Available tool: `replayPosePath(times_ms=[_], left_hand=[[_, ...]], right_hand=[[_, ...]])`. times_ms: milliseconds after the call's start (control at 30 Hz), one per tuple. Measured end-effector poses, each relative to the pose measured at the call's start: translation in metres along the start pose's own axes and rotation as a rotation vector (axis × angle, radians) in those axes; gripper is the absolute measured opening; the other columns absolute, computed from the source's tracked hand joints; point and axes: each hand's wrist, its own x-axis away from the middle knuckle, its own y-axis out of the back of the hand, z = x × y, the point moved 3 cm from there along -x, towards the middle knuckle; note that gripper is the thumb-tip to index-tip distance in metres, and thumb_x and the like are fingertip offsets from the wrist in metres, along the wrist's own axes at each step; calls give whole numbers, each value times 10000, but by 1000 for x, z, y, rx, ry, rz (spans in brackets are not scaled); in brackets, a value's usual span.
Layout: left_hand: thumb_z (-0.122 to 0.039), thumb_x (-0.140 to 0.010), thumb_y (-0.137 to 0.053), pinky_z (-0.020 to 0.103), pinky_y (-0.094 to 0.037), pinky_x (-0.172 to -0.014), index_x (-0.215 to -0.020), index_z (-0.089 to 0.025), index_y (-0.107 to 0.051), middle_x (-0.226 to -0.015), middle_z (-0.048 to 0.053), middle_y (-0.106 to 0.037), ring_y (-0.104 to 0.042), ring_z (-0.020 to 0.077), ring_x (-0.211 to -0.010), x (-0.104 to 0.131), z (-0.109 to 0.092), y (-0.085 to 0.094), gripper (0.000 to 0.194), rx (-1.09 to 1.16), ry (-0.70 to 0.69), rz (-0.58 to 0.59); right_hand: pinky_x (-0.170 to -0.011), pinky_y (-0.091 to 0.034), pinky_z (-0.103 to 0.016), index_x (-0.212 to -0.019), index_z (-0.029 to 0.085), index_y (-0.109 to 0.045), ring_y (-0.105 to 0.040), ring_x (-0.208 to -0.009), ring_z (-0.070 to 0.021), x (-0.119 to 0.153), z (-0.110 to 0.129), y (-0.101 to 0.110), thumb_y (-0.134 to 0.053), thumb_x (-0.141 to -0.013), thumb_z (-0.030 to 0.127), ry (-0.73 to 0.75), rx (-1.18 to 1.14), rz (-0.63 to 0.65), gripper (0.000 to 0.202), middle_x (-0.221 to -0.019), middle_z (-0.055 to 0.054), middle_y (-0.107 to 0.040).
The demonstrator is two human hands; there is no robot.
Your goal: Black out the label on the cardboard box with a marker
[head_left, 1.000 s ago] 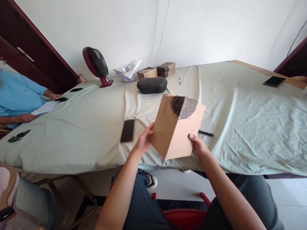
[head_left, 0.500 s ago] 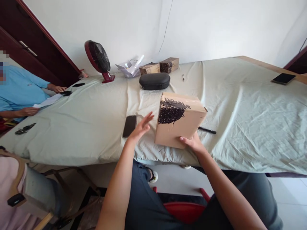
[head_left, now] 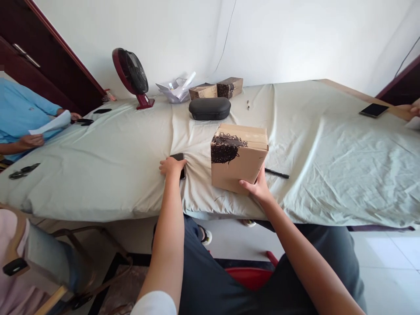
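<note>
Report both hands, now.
Left hand: on the phone; grip unclear.
Right hand: holding the cardboard box by its lower right part.

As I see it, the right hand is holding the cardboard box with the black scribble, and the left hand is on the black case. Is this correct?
Not quite: the head view shows the left hand on the dark phone, not on the black case. The right hand is indeed holding the cardboard box with the black scribble.
</note>
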Motion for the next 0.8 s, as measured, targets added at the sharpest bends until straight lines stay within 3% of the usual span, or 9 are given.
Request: replayPosePath(times_ms=[200, 433, 567, 667, 800], left_hand=[[-575, -748, -881, 631, -538, -1048, -1427, -65, -593, -1532, 401, -538, -542, 547, -1433, -8, 2, 5, 897, 23, -3, 32], [-519, -777, -881, 597, -557, -1069, -1418, -41, -542, -1407, 373, -647, -657, 504, -1342, 5, 10, 20, 869, 100, -69, -100], [-464, -801, -856, 580, -564, -1098, -1429, -28, -512, -1426, 329, -636, -669, 482, -1325, 29, 6, 39, 838, 148, -149, -256], [-444, -843, -802, 558, -558, -1130, -1554, -40, -394, -1497, 302, -589, -632, 453, -1386, 57, -5, 56, 914, 189, -227, -368], [-400, -813, -777, 547, -529, -1182, -1622, -33, -339, -1554, 304, -559, -589, 457, -1440, 109, -26, 80, 991, 359, -531, -522]], right_hand=[[-1307, -379, -640, -1667, 346, -272, -410, -1617, -378, -1, -3, 3, -878, -706, 757, -38, 8, -68, 1208, -1668, -153, -491], [-1309, -377, -640, -1639, 318, -313, -470, -1569, -389, -2, -8, 5, -898, -704, 713, -61, -67, -103, 1172, -1683, -174, -479], [-1327, -367, -611, -1656, 340, -301, -436, -1601, -388, -5, 0, 2, -909, -696, 712, -42, -100, -66, 1195, -1747, -151, -409], [-1300, -408, -613, -1685, 333, -250, -488, -1564, -388, -6, 4, -1, -915, -707, 688, -61, -131, -19, 1236, -1767, -164, -381], [-1312, -377, -643, -1683, 325, -278, -478, -1566, -398, -8, 2, 0, -901, -713, 712, -52, -120, -63, 1217, -1687, -161, -492]])
